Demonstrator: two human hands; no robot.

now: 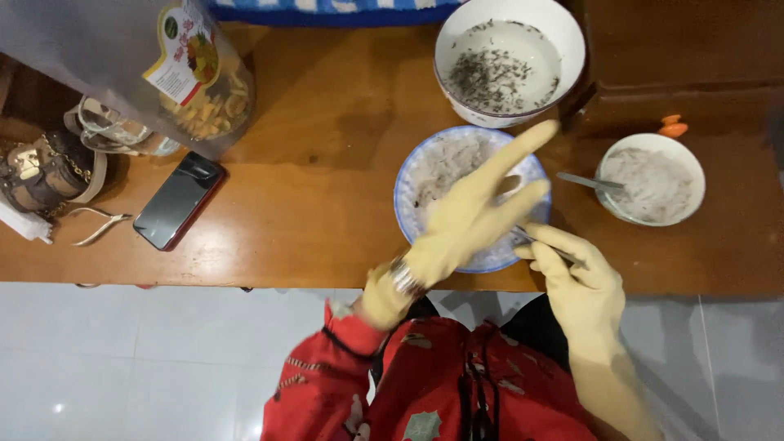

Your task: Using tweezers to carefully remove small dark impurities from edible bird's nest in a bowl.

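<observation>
Both my hands wear pale yellow rubber gloves. My left hand stretches over a blue-rimmed plate of whitish stringy material, fingers spread and long, holding nothing that I can see. My right hand sits at the plate's near right edge and pinches a thin metal tool, likely tweezers, whose tip points toward the plate. Red patterned sleeves and clothing show below.
A large white bowl of water with dark specks stands behind the plate. A smaller white bowl with whitish material and a metal utensil sits right. Left: a phone, a snack bag, a bracelet, nail clippers. The table edge runs below.
</observation>
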